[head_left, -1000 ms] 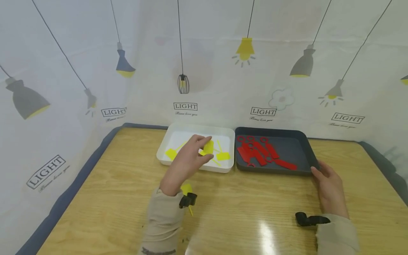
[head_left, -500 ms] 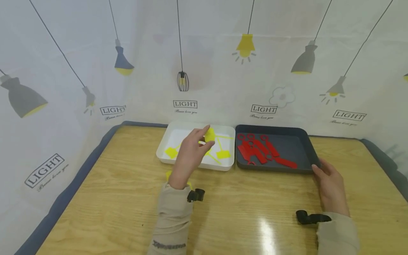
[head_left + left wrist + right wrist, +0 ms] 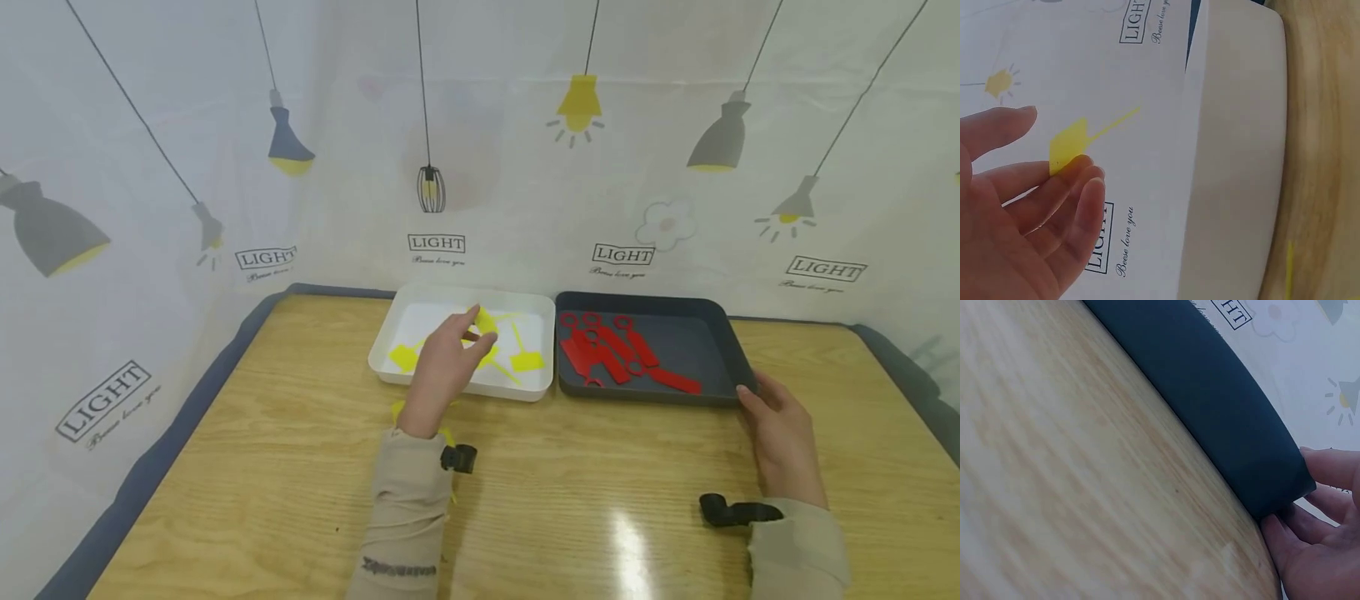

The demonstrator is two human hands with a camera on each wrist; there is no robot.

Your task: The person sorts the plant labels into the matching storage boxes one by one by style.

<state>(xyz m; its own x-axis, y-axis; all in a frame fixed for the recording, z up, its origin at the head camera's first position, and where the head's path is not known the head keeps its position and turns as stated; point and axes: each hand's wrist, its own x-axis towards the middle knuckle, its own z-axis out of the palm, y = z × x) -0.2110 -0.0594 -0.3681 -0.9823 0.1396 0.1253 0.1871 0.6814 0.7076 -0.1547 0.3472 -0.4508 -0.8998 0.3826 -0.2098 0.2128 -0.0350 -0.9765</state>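
Observation:
My left hand (image 3: 448, 354) reaches over the white tray (image 3: 381, 354). Its thumb stands apart from a flat yellow piece with a thin stem (image 3: 1067, 147), which lies against or just behind the fingers in the left wrist view; whether they touch is unclear. Beneath, other yellow stemmed pieces (image 3: 527, 361) lie in that tray, partly hidden by the hand. At the near right corner of the dark grey tray (image 3: 645, 393), my right hand (image 3: 780, 433) grips the wall, thumb at one side and fingers at the other. Red flat strips with ring ends (image 3: 615, 350) fill that tray's left half.
Both trays stand side by side along the back of the wooden table (image 3: 570, 500). Another yellow stemmed piece (image 3: 397, 411) lies on the table, mostly hidden under my left wrist. A white curtain printed with lamps (image 3: 510, 167) hangs right behind the trays.
Over the white tray, my left hand moved in and slightly up, then its thumb parted from the yellow piece. A stemmed piece inside has shifted its stem. The right hand keeps its hold.

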